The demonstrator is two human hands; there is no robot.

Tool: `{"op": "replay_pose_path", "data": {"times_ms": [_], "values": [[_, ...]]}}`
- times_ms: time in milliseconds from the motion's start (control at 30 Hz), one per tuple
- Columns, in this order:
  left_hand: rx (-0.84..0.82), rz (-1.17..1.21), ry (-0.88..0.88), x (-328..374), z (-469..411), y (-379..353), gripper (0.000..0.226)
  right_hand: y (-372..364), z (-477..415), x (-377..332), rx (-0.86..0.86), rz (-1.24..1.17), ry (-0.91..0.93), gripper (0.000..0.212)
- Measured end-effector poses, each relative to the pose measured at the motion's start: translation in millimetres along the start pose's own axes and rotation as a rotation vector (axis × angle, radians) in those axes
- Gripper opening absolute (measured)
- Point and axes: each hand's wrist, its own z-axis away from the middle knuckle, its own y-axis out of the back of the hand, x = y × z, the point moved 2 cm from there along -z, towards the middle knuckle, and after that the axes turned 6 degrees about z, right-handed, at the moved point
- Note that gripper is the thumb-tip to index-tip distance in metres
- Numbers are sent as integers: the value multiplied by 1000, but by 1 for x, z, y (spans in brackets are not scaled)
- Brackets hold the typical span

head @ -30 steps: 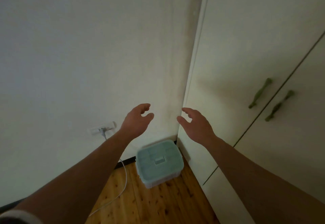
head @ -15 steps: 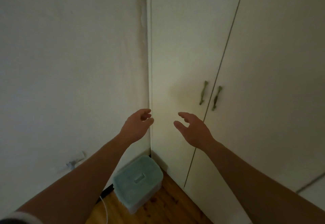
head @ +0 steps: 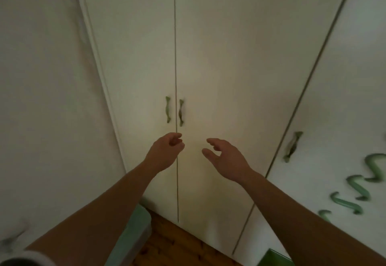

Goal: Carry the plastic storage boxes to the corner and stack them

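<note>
Storage box (head: 135,228) sits at lower left of the frame on the wooden floor (head: 177,245), half hidden by the left forearm. At centre, the left hand (head: 165,151) is loosely curled and empty. The right hand (head: 227,159) is spread and empty, before cupboard doors (head: 229,67).

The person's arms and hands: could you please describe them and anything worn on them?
The left hand and right hand are bare: no gloves, rings or watch show. Left forearm and right forearm are bare too. A pale sleeve edge shows high on the left arm.
</note>
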Motion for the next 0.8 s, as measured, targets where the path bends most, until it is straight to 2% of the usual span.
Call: {"op": "replay_pose_path", "data": {"times_ms": [800], "values": [[-523, -10, -333, 191, 132, -358, 36, 236, 261, 260, 366, -16, -438, 49]]}}
